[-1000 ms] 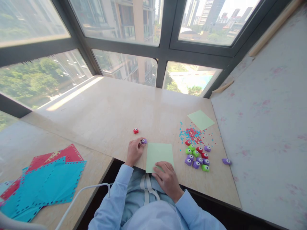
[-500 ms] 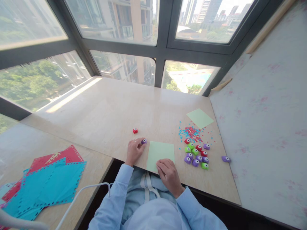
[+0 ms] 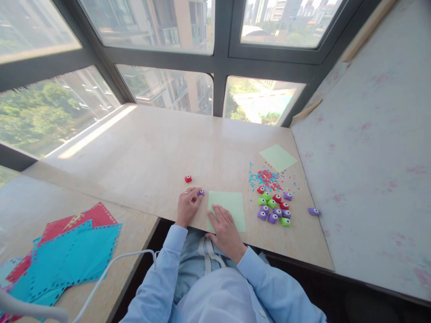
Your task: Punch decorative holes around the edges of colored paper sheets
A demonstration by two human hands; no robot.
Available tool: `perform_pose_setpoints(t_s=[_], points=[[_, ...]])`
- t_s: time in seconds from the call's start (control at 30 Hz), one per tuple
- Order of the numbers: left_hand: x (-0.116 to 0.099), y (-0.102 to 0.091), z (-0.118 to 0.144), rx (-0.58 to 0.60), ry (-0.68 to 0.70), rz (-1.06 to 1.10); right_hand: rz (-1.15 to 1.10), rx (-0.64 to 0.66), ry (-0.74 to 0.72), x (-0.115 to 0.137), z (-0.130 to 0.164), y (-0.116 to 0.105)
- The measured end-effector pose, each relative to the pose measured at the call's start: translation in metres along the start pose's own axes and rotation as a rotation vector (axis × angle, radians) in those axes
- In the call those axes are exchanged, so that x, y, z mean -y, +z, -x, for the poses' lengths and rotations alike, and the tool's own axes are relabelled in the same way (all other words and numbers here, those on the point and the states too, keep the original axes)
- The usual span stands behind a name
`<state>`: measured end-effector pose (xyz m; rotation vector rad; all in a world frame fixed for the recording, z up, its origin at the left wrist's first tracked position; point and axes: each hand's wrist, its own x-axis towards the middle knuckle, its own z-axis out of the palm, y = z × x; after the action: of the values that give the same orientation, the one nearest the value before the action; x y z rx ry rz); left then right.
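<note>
My left hand (image 3: 189, 205) pinches a small purple craft punch (image 3: 201, 192) on the table, just left of a light green paper sheet (image 3: 237, 204). A red craft punch (image 3: 188, 178) sits a little beyond that hand. My right hand (image 3: 225, 229) lies flat on the green sheet with its fingers stretched over the left part, near the table's front edge. Nothing shows in the right hand. The underside of the purple punch is hidden.
Several red, green and purple punches (image 3: 272, 204) cluster at right, with red and blue confetti (image 3: 269, 179) and another green sheet (image 3: 279, 158) behind them. One purple punch (image 3: 314, 211) lies by the wall. Punched blue paper (image 3: 77, 251) and red paper (image 3: 101, 214) lie left, near a white cable (image 3: 111, 264).
My right hand has shifted left across the green sheet, and its fingers have stretched out flat. My left hand still grips the purple punch. The view has tilted slightly.
</note>
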<state>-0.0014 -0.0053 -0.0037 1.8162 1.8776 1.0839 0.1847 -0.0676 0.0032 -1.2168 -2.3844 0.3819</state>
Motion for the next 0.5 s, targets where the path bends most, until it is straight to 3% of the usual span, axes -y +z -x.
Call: perform_pose_setpoints(t_s=[0.27, 0.5], points=[[0.001, 0.000, 0.000, 0.012, 0.012, 0.008, -0.128, -0.108, 0.013, -0.012, 0.009, -0.010], [0.000, -0.001, -0.001, 0.043, 0.026, -0.051, -0.164, -0.294, 0.042, -0.028, -0.024, 0.002]])
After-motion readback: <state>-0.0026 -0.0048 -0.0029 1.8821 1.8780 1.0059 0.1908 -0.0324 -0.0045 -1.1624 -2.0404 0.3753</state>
